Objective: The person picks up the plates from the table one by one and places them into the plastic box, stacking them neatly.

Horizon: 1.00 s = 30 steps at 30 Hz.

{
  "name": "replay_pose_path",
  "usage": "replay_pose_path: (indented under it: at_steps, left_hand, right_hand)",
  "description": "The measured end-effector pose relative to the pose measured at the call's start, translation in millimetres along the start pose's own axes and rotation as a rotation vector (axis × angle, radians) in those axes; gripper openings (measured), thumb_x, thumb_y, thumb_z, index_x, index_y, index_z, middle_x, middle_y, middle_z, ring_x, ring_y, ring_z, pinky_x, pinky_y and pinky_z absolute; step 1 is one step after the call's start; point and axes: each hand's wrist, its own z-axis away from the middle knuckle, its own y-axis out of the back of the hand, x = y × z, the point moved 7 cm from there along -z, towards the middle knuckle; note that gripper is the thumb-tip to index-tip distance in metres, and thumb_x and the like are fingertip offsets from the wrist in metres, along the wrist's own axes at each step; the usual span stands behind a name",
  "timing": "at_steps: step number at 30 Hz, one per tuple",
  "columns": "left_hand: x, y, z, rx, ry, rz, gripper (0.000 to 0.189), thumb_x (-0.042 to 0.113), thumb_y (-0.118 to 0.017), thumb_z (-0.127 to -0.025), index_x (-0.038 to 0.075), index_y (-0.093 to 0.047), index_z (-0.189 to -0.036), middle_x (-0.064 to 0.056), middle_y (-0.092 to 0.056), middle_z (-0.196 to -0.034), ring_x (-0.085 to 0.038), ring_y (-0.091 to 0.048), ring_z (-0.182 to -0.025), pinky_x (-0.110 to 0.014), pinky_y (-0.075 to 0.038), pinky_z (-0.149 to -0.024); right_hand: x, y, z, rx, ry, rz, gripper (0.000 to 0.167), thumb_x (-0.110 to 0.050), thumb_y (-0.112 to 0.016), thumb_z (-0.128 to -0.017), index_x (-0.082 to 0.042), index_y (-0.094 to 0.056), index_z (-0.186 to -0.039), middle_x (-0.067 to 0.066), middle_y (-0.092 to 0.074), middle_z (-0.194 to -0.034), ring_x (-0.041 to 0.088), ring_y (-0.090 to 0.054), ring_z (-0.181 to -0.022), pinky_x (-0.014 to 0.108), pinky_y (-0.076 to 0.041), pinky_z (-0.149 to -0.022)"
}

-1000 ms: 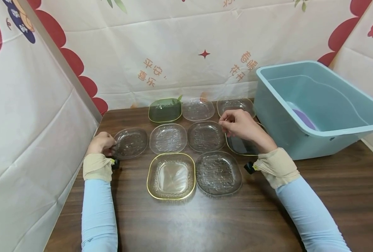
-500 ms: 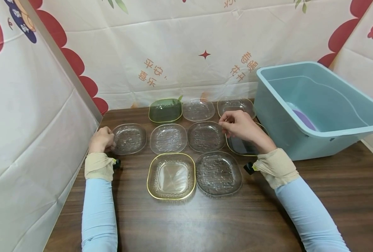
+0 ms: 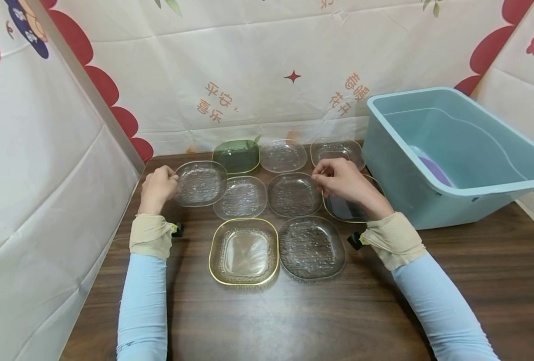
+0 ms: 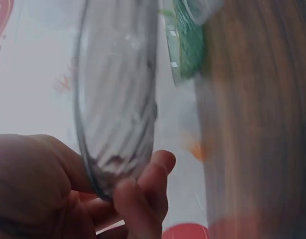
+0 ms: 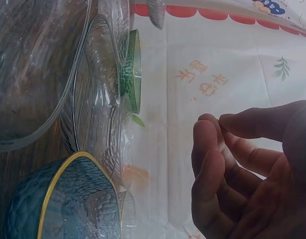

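Note:
My left hand (image 3: 159, 189) pinches the left rim of a clear ribbed plate (image 3: 201, 184), raised above the table. In the left wrist view this plate (image 4: 118, 94) stands almost edge-on, thumb on one side and fingers on the other. It overlaps the corner of a green gold-rimmed plate (image 3: 235, 157) and a clear plate (image 3: 241, 198) in the head view. My right hand (image 3: 342, 180) hovers over a dark gold-rimmed plate (image 3: 345, 210), partly hiding it. Its fingers (image 5: 205, 137) are loosely curled, thumb tip meeting the index finger, nothing held.
An amber gold-rimmed plate (image 3: 244, 250) and a greyish clear plate (image 3: 313, 248) lie in front. Further clear plates (image 3: 284, 155) line the back and middle of the wooden table (image 3: 249, 326). A large blue-green bin (image 3: 429, 200) stands at right. Printed cloth (image 3: 249, 60) hangs behind.
My left hand has lifted the clear plate off the left side and moved it up and rightward, toward the green plate. The right hand has stayed in place.

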Motion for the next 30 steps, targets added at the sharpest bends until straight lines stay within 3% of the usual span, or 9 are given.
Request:
replay_pose_path:
  at_steps: [5, 10, 14, 17, 21, 25, 30]
  left_hand:
    - [26.3, -0.7, 4.5, 0.034, -0.067, 0.042, 0.031, 0.019, -0.046, -0.105, -0.004, -0.066, -0.116, -0.026, -0.074, -0.109, -0.047, -0.066, -0.116, -0.062, -0.049, -0.104]
    - [51.8, -5.6, 10.6, 0.067, -0.107, 0.091, 0.032, 0.016, -0.046, -0.106, -0.005, -0.069, -0.114, -0.024, -0.074, -0.099, -0.036, -0.074, -0.08, -0.052, -0.059, -0.084]
    - [68.1, -12.4, 16.3, 0.042, -0.125, 0.124, 0.03, 0.016, -0.046, -0.107, -0.003, -0.07, -0.11, -0.019, -0.074, -0.088, -0.021, -0.07, -0.056, -0.044, -0.06, -0.073]
    - [80.1, -17.0, 20.4, 0.014, -0.143, 0.149, 0.028, 0.015, -0.047, -0.107, -0.002, -0.069, -0.108, -0.016, -0.075, -0.082, -0.015, -0.07, -0.053, -0.042, -0.061, -0.073]
    - [99.2, -22.4, 27.4, -0.018, -0.181, 0.199, 0.024, 0.015, -0.047, -0.107, -0.001, -0.066, -0.106, -0.013, -0.076, -0.078, -0.017, -0.073, -0.054, -0.042, -0.064, -0.078]
    - [117.3, -29.2, 36.7, -0.035, -0.198, 0.254, 0.019, 0.013, -0.048, -0.106, 0.0, -0.063, -0.106, -0.011, -0.076, -0.075, -0.015, -0.072, -0.052, -0.037, -0.065, -0.076]
    - [136.3, -42.3, 47.4, -0.068, -0.214, 0.31, 0.016, 0.012, -0.05, -0.105, 0.0, -0.062, -0.107, -0.01, -0.076, -0.074, -0.013, -0.07, -0.049, -0.031, -0.064, -0.063]
  right_hand:
    - [-1, -2, -2.9, -0.009, 0.007, 0.002, 0.017, -0.019, -0.059, -0.106, -0.008, -0.071, -0.104, 0.009, -0.072, -0.076, 0.037, -0.069, -0.065, 0.031, -0.053, -0.051]
    - [0, -3, -5.0, -0.009, -0.002, -0.009, 0.017, -0.019, -0.058, -0.106, -0.008, -0.07, -0.106, 0.018, -0.074, -0.083, 0.037, -0.071, -0.067, 0.031, -0.054, -0.052]
    - [1, -6, -5.6, -0.013, -0.01, -0.026, 0.015, -0.018, -0.059, -0.105, -0.007, -0.068, -0.11, 0.018, -0.074, -0.082, 0.039, -0.072, -0.07, 0.033, -0.057, -0.053]
    - [1, -8, -6.1, -0.019, -0.024, -0.058, 0.018, -0.02, -0.06, -0.105, -0.006, -0.066, -0.115, 0.013, -0.073, -0.079, 0.039, -0.072, -0.071, 0.039, -0.059, -0.056]
    - [0, -11, -6.1, -0.021, -0.049, -0.097, 0.029, -0.029, -0.061, -0.105, -0.007, -0.061, -0.125, 0.011, -0.072, -0.079, 0.035, -0.07, -0.068, 0.043, -0.06, -0.057]
    - [-3, -16, -4.0, -0.046, -0.07, -0.171, 0.05, -0.042, -0.061, -0.104, -0.007, -0.052, -0.138, 0.016, -0.073, -0.091, 0.033, -0.073, -0.068, 0.046, -0.063, -0.059]
    - [-5, -25, -2.1, -0.105, -0.109, -0.329, 0.073, -0.05, -0.058, -0.103, -0.008, -0.03, -0.155, 0.029, -0.068, -0.112, 0.036, -0.076, -0.073, 0.05, -0.065, -0.061]
